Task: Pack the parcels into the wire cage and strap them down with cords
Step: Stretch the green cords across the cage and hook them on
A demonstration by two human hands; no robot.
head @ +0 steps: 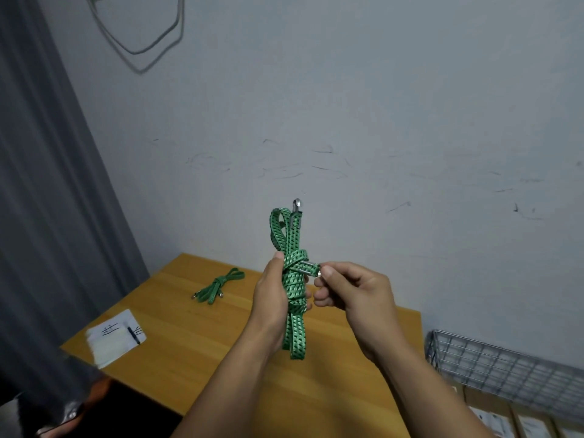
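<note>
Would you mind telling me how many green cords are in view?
2. Held cord: left hand grips it, right hand pinches its end. Second cord: on the wooden table. Others may be hidden.

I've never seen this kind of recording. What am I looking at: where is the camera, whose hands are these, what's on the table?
No machine here: one camera sits on a person's head, looking forward and down, so both bare hands are the wearer's own. The left hand grips a bundled green cord round its middle, upright above the wooden table. The right hand pinches the metal hook at the cord's wrapped end. On the table lie a second bundled cord and a white paper pad with a pen on it. At lower right is the wire cage, with brown parcels showing below its mesh; whether they sit inside it is unclear.
</note>
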